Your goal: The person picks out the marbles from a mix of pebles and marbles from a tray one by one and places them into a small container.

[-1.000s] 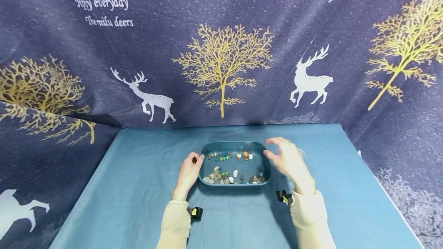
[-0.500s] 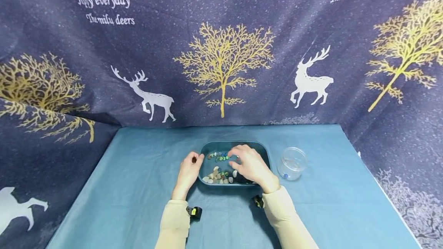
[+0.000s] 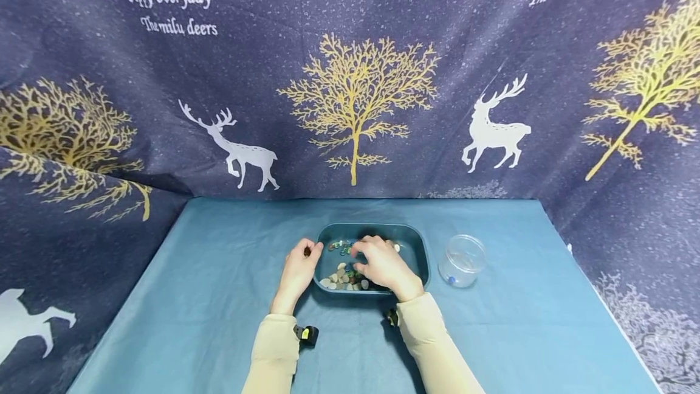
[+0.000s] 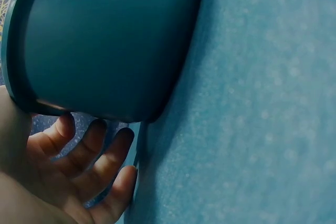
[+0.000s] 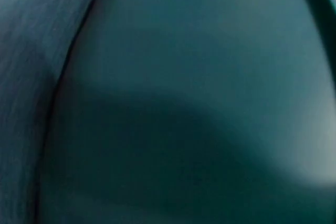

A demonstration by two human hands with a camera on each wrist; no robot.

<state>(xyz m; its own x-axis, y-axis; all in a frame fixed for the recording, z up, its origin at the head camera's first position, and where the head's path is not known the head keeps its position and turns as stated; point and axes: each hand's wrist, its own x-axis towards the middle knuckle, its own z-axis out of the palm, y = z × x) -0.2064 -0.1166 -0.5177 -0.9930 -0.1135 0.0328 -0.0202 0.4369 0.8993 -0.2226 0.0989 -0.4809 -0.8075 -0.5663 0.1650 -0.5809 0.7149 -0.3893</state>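
Observation:
A dark teal oval tub (image 3: 424,260) stands on the table, holding pebbles (image 3: 335,281) along its near side and shiny green and blue glass marbles (image 3: 343,247) towards the back. At its left end my left hand (image 3: 298,267) holds the rim; the left wrist view has the thumb side at the rim and the fingertips (image 4: 124,136) curled against the outer wall (image 4: 110,45). My right hand (image 3: 385,265) reaches over the near rim into the tub, thumb and index finger apart above the marbles. It hides part of the contents. The right wrist view shows only the tub's outer wall (image 5: 184,66).
To the right of the tub stands a clear round jar (image 3: 463,259) with a blue marble (image 3: 451,280) at its bottom. Blue cloth (image 3: 219,297) covers the table. A dark curtain (image 3: 350,11) with trees and deer hangs behind it.
My right hand has moved left from beside the jar into the tub and lower over the marbles. The jar has come into plain sight. My left hand stays at the rim.

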